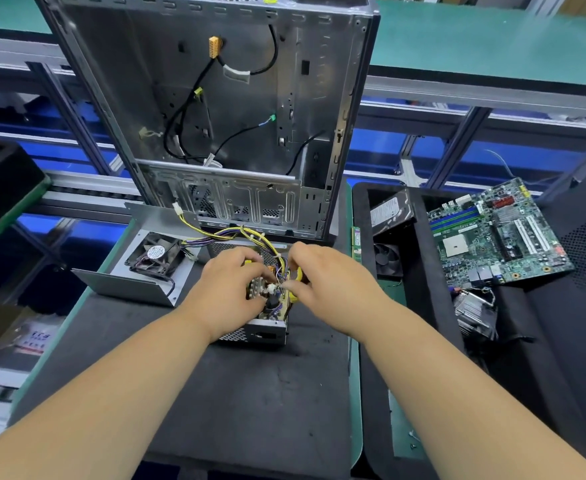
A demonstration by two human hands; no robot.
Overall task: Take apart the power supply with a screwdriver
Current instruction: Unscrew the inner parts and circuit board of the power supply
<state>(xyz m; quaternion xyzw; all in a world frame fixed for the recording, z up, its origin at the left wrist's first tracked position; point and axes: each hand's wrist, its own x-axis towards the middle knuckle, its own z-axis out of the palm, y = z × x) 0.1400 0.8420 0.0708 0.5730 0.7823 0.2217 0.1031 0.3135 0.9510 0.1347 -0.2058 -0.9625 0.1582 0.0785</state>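
At frame centre the opened power supply (260,327) sits on the counter (215,393). Both hands, left hand (230,284) and right hand (333,284), curl their fingers over its wires (246,235), seemingly pinching them; knuckles hide the contact. An empty computer case (215,109) stands behind, a fan cover (146,265) lies left, and a motherboard (496,233) lies right.

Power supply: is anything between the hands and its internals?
No cover is in the way: the power supply is open and both the left hand and right hand are in among its wires.
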